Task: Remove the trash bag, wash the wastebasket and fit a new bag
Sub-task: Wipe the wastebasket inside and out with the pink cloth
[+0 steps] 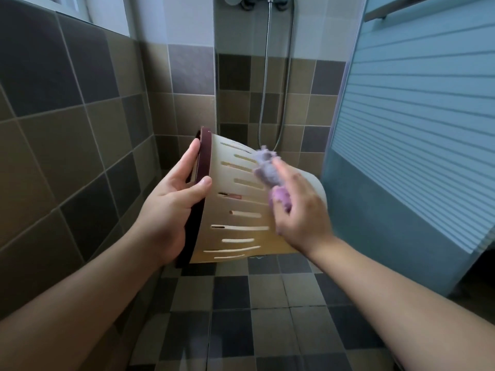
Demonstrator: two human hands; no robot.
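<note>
My left hand (171,207) grips the dark rim (199,199) of the basket (241,210), thumb over the outside, fingers inside; the basket lies on its side in the air, mouth toward nine o'clock, base toward three, long axis across me; my right hand (300,210), blurred, holds a purple cloth (267,170) against the slotted wall, fingers curled round it; I judge the next wipe runs along that axis, rim to base.
</note>
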